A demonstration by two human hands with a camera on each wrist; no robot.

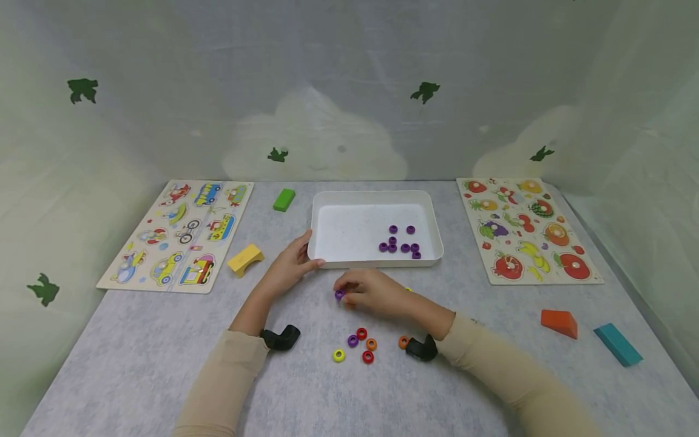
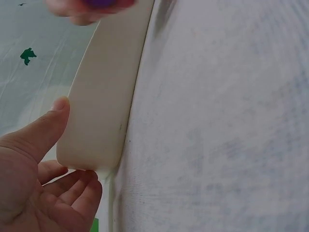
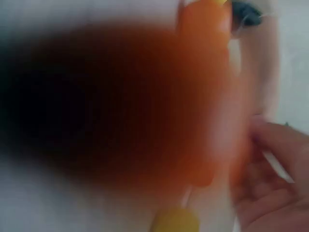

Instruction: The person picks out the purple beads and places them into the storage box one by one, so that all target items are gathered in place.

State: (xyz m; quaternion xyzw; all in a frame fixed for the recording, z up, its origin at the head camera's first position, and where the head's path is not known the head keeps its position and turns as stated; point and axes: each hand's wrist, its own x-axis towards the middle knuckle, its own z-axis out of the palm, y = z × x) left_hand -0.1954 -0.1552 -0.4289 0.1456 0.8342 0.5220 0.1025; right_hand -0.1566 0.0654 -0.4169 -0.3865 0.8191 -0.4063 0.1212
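A white tray (image 1: 377,264) lies at the middle back of the table with several purple beads (image 1: 392,247) in its right half. My left hand (image 1: 289,264) holds the tray's front left corner; in the left wrist view the thumb lies at the rim and the fingers curl at the end wall. Just in front of the tray, my right hand (image 1: 377,292) pinches a purple bead (image 1: 340,294) between thumb and fingers. In the right wrist view a blurred orange bead (image 3: 205,29) covers much of the picture, with the right hand (image 3: 275,188) partly visible.
Red (image 1: 368,357), orange, purple and yellow beads lie loose nearer the front. A vehicle puzzle board (image 1: 177,237) and yellow arch block (image 1: 246,260) are left; a green block (image 1: 284,199) is behind. A fruit board (image 1: 524,230), orange block (image 1: 559,323) and blue block (image 1: 618,344) are right.
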